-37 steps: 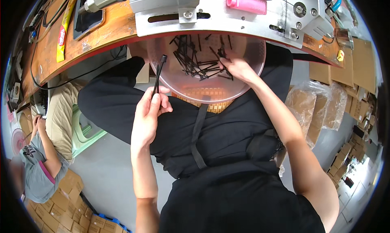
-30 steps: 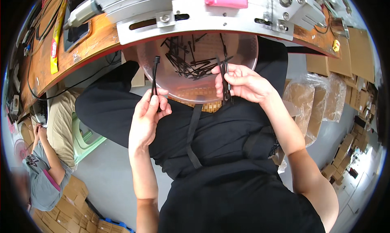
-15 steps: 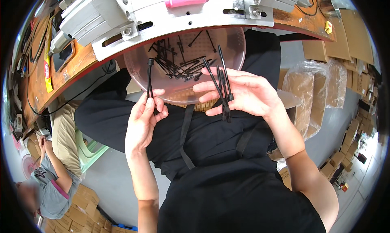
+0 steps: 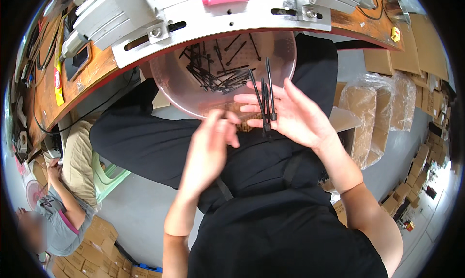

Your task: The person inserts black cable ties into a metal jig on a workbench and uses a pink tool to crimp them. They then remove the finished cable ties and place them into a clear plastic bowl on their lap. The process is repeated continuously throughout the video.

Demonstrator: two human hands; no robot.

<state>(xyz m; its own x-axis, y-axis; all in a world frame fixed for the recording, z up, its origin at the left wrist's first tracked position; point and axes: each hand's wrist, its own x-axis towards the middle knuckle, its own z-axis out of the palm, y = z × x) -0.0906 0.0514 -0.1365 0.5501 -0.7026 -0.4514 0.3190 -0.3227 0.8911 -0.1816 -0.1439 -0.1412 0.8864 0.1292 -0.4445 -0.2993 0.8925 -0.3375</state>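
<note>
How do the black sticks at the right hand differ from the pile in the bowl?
The black sticks at the right hand are only a few, while the pile in the pinkish bowl has many. The hand's sticks point roughly one way, fanned slightly; the pile's sticks lie crossed at various angles. Both groups are thin and black.

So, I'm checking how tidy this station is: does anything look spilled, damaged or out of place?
Nothing stands out as spilled or broken. Mildly untidy: thin black pieces lie jumbled in the pinkish basin, pointing different ways; the bunch across the open right hand fans out unevenly.
</note>
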